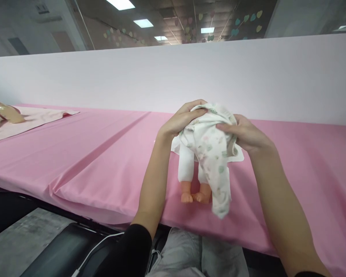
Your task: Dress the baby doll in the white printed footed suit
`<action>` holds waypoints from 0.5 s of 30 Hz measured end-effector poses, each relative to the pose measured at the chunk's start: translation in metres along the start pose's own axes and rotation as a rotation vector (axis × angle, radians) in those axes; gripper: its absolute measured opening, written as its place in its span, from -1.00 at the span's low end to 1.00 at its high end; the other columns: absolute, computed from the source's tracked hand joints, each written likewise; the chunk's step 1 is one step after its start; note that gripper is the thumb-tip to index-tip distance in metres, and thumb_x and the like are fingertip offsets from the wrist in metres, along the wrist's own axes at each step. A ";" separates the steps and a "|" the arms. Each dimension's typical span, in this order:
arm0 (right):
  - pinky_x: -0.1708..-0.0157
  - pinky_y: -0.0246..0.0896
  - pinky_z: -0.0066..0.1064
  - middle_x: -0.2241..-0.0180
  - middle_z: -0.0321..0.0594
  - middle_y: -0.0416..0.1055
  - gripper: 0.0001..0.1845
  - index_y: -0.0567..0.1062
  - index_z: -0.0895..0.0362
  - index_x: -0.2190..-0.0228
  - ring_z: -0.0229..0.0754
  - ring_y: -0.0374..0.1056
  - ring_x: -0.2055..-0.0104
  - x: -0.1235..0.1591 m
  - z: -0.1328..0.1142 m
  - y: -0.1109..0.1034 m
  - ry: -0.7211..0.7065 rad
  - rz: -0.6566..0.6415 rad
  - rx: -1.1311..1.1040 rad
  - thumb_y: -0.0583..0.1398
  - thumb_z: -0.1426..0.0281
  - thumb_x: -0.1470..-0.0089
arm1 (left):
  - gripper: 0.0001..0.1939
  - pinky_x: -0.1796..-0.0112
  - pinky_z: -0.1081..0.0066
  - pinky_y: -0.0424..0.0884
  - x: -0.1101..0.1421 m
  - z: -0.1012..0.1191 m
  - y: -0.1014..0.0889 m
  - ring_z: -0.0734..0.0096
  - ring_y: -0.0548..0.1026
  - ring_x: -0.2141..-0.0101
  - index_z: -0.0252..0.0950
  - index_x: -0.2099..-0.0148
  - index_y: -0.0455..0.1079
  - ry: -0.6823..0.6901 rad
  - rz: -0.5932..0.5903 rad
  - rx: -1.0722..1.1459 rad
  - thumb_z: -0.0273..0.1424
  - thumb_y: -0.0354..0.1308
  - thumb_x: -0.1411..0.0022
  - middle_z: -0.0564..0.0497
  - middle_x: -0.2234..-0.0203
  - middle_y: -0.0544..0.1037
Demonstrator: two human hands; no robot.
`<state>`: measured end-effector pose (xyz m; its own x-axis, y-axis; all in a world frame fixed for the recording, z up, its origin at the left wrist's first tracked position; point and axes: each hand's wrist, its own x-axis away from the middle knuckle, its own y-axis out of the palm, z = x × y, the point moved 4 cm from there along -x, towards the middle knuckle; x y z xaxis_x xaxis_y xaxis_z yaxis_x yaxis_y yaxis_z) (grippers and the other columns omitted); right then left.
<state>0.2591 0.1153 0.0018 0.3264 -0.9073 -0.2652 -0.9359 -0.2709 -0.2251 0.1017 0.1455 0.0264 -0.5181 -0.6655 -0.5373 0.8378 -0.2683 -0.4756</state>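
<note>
Patterned baby clothing [212,148], white with small green and pink prints, is held up between my two hands. My left hand [187,117] grips its upper left part, the fingers bent over the cloth. My right hand [245,132] pinches the right side, thumb across the front. One long narrow part of the cloth hangs down toward the table's front edge. Behind and below it lies a baby doll [186,163], its white-clad legs and bare feet toward me. The garment hides the doll's upper body. A white cloth [238,156] shows under the doll.
A pink sheet [109,154] with raised folds covers the table. At the far left, part of another doll [8,113] lies on a pale pink cloth [43,119]. A white wall [118,80] stands behind. Below left are a black chair [66,254] and a white cable [95,246].
</note>
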 end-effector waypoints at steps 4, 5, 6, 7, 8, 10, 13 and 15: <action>0.38 0.35 -0.34 0.38 -0.15 0.44 -0.54 0.47 0.18 0.22 -0.09 0.40 0.32 -0.004 -0.003 -0.008 -0.061 0.118 -0.071 0.32 0.17 0.15 | -0.66 0.40 0.44 0.36 0.002 0.001 0.010 0.39 0.44 0.39 -0.33 0.34 0.37 -0.067 -0.208 -0.023 -0.11 0.15 -0.11 0.00 0.46 0.44; 0.37 0.35 -0.34 0.37 -0.15 0.44 -0.54 0.47 0.18 0.22 -0.09 0.40 0.32 -0.004 -0.004 -0.007 -0.064 0.117 -0.079 0.32 0.17 0.15 | -0.67 0.40 0.44 0.36 0.002 0.002 0.011 0.38 0.44 0.39 -0.34 0.34 0.38 -0.064 -0.216 -0.033 -0.13 0.18 -0.08 0.00 0.46 0.44; 0.36 0.36 -0.33 0.36 -0.15 0.44 -0.53 0.46 0.17 0.21 -0.09 0.40 0.31 -0.005 -0.004 -0.006 -0.067 0.115 -0.089 0.32 0.17 0.14 | -0.69 0.39 0.43 0.37 0.001 0.001 0.011 0.38 0.44 0.37 -0.33 0.32 0.38 -0.048 -0.190 -0.041 -0.15 0.18 -0.08 0.00 0.44 0.45; 0.35 0.36 -0.33 0.35 -0.15 0.43 -0.52 0.45 0.17 0.19 -0.09 0.40 0.30 -0.006 -0.003 -0.005 -0.073 0.112 -0.098 0.31 0.16 0.14 | -0.71 0.37 0.43 0.37 0.000 0.001 0.009 0.38 0.44 0.36 -0.33 0.29 0.37 -0.025 -0.135 -0.049 -0.19 0.17 -0.09 -0.01 0.42 0.45; 0.34 0.36 -0.32 0.33 -0.15 0.43 -0.49 0.44 0.16 0.16 -0.10 0.40 0.29 -0.006 -0.003 -0.004 -0.077 0.100 -0.101 0.32 0.16 0.14 | -0.74 0.35 0.42 0.38 -0.002 0.000 0.007 0.38 0.43 0.34 -0.32 0.26 0.37 0.001 -0.063 -0.059 -0.22 0.14 -0.12 -0.01 0.39 0.44; 0.32 0.36 -0.32 0.29 -0.16 0.43 -0.41 0.40 0.13 0.11 -0.10 0.40 0.28 -0.006 -0.001 -0.002 -0.076 0.038 -0.084 0.35 0.17 0.19 | -0.81 0.33 0.42 0.39 -0.005 -0.005 0.002 0.39 0.43 0.31 -0.30 0.23 0.34 0.040 0.070 -0.090 -0.30 0.08 -0.16 -0.01 0.37 0.43; 0.33 0.38 -0.31 0.27 -0.17 0.44 -0.32 0.40 0.12 0.09 -0.09 0.40 0.27 -0.005 0.004 0.001 -0.009 -0.120 -0.002 0.41 0.25 0.31 | -0.88 0.33 0.41 0.39 -0.009 -0.016 0.001 0.43 0.42 0.33 -0.28 0.25 0.31 0.047 0.150 -0.138 -0.36 0.01 -0.20 0.02 0.40 0.39; 0.35 0.39 -0.30 0.28 -0.15 0.45 -0.36 0.44 0.15 0.15 -0.06 0.40 0.27 -0.003 0.011 0.000 0.082 -0.194 0.052 0.43 0.29 0.35 | -0.88 0.33 0.40 0.39 -0.011 -0.021 0.003 0.44 0.41 0.34 -0.26 0.25 0.31 0.027 0.138 -0.129 -0.35 -0.01 -0.22 0.03 0.40 0.38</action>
<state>0.2593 0.1220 -0.0077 0.4856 -0.8635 -0.1360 -0.8480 -0.4276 -0.3131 0.1067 0.1663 0.0163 -0.4058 -0.6703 -0.6213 0.8729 -0.0828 -0.4808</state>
